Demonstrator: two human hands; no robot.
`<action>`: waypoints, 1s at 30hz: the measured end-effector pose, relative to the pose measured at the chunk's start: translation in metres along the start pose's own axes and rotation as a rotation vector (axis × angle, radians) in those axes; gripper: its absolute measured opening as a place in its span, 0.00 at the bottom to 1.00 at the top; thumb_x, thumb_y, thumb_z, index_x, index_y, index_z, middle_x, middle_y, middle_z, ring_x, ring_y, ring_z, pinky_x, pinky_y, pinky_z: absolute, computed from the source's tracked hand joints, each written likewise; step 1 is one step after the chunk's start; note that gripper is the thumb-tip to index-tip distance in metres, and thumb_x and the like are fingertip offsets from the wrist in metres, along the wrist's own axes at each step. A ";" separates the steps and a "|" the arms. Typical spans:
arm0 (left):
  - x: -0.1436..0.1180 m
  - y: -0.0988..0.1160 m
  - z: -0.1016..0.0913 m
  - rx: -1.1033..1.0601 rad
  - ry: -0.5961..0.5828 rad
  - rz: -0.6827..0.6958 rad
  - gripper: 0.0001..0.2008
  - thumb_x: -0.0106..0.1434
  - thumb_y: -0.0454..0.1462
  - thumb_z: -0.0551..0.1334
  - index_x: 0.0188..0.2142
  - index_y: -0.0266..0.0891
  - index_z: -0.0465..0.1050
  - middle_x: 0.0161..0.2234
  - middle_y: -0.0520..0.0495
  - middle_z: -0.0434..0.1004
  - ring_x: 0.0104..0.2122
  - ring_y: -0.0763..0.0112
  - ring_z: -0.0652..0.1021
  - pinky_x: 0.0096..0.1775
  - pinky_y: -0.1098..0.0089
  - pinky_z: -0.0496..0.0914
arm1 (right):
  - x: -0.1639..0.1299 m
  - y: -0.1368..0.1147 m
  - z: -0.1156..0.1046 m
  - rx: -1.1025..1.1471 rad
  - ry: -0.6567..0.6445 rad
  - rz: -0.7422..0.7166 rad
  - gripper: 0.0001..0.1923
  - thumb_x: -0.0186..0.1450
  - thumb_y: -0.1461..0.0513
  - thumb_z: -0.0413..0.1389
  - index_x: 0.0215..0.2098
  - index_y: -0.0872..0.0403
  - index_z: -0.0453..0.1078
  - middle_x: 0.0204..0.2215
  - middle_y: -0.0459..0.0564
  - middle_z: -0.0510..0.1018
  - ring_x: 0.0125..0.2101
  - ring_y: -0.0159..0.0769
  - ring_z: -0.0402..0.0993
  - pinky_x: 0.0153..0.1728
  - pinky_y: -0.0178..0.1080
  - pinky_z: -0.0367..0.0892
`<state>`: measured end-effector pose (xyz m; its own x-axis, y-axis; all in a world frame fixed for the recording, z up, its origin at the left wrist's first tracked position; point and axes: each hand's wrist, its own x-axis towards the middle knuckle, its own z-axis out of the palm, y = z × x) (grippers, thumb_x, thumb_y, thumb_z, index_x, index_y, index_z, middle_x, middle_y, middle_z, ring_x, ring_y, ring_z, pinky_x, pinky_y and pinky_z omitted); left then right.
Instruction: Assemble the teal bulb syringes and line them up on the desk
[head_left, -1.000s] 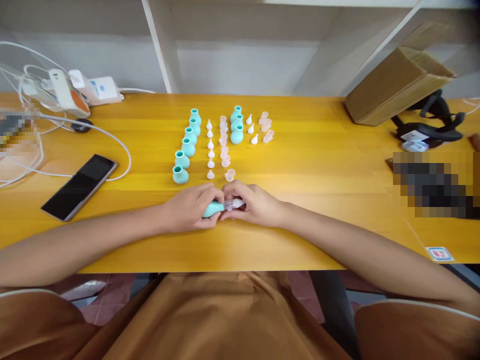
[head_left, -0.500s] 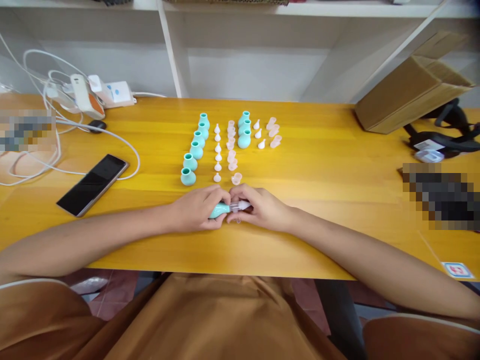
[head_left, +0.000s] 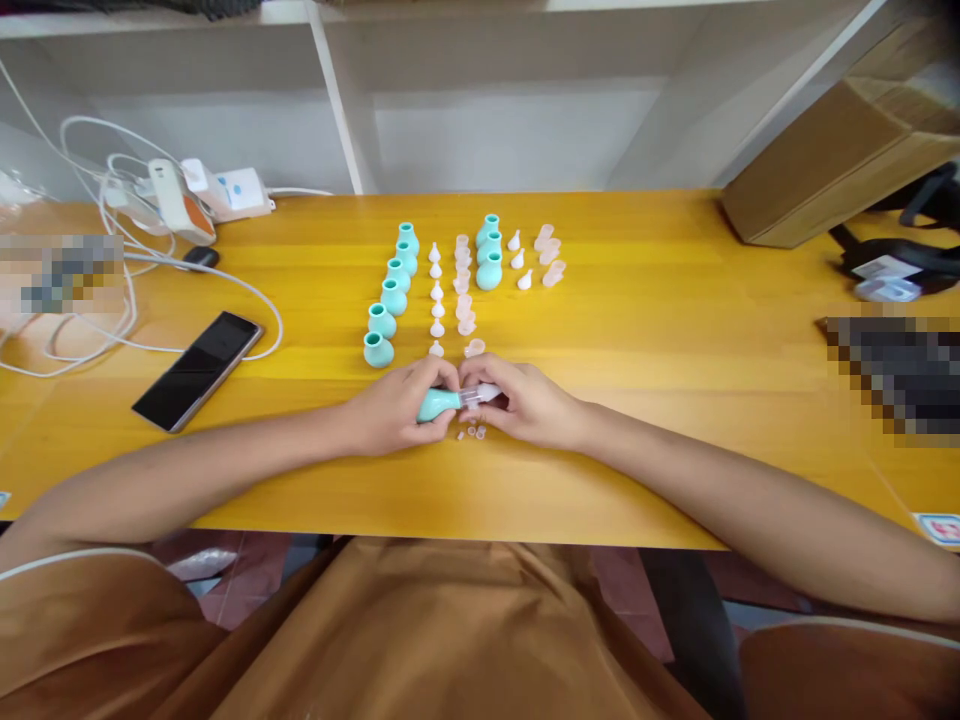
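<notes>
1. Currently the left hand [head_left: 397,408] wraps its fingers around a teal bulb [head_left: 435,406], holding it on its side low over the front part of the desk [head_left: 660,330].
2. The right hand [head_left: 536,405] has its fingers closed in around a clear connector [head_left: 468,398] and white nozzle [head_left: 487,392], which line up with the bulb's neck. Whether the fingers press on the connector, the nozzle or both, I cannot tell.
3. A crooked push could be the main risk: if the two hands' wrists fall out of line, the connector may seat at a slant or pop off the neck.
4. Squeezing the bulb too hard would probably deform it, since it looks soft, and the neck could then slip away from the connector.
5. Small clear pieces [head_left: 481,433] lie just below the right fingers; a lowered hand might scatter them or sweep them towards the desk's near edge.
6. Just beyond the hands stand the row of teal bulbs [head_left: 393,297], the row of white nozzles [head_left: 437,310] and the row of clear cups [head_left: 465,304]. The nearest nozzle and cup sit close to the knuckles, so a sudden forward slip could topple them.
</notes>
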<state>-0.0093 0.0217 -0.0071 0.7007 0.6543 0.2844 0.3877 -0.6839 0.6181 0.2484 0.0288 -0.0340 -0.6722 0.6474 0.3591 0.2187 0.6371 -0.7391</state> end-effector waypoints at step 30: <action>0.000 -0.002 -0.002 0.014 0.050 0.057 0.11 0.68 0.37 0.64 0.49 0.42 0.67 0.43 0.47 0.80 0.38 0.65 0.81 0.41 0.65 0.76 | 0.002 -0.002 -0.001 0.142 0.022 0.024 0.25 0.68 0.51 0.73 0.56 0.50 0.73 0.37 0.46 0.85 0.27 0.31 0.79 0.29 0.32 0.71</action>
<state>-0.0108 0.0234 -0.0068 0.6914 0.6291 0.3553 0.3568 -0.7249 0.5892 0.2473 0.0289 -0.0310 -0.6520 0.6717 0.3518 0.1310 0.5568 -0.8203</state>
